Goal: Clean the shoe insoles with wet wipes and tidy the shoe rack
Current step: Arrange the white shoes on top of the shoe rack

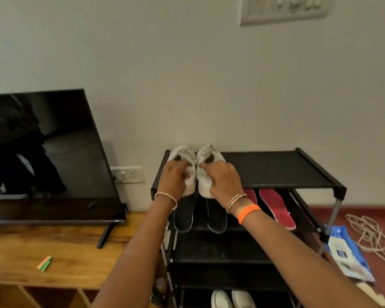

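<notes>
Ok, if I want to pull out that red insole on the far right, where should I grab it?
Grab the red insole by its rounded near end, which pokes out past the front edge of the second shelf of the shoe rack. Come from the front, thumb on top: it lies flat, and the top shelf covers its far end.

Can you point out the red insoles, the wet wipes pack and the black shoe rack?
red insoles (276,207): head view, middle of the right insole
blue wet wipes pack (345,254): head view, its front face
black shoe rack (276,170): head view, bare top shelf

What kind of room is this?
Probably a living room at home: a black flat-screen television stands on a wooden cabinet, beside a black metal shoe rack holding white shoes and red insoles.
</notes>
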Tool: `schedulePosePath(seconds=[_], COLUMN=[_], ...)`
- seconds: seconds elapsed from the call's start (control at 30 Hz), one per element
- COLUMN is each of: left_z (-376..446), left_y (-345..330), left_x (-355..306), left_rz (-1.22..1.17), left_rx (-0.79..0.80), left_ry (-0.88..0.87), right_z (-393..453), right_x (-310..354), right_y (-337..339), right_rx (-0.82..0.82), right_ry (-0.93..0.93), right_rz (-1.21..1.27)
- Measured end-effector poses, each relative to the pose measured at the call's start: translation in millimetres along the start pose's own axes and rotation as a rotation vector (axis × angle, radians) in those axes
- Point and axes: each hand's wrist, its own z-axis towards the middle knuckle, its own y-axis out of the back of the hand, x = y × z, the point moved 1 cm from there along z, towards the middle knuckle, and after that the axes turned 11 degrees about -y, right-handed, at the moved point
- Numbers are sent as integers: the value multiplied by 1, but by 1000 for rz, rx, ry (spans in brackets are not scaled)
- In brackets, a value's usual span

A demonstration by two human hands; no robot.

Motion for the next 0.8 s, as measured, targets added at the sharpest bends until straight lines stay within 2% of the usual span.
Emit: schedulePosePath(seconds=[0.07,0.13,0.23,0.37,0.5,0.8], left_z=[-3,-9,-13,-19,-21,-25], left_y=[-5,-10,-16,-24,-22,-38], left_x=[4,2,1,13,19,18], left_rz=[-32,-22,5,-22,-197,-212], left_rx=[-25,17,59,89,-15,-127], left_ry=[35,90,98,153,189,209], right_z=[-16,-40,-73,-79,-67,-71], right_x=[-1,-3,-8,-16,-27,-18], right_y=[-11,-20,-33,-39,-44,-52], right_rx=[37,137,197,160,187,209], right_ry=[-50,-126,-225,-242,-213,-279], right_rz=[37,19,-28,-144,-238,-285])
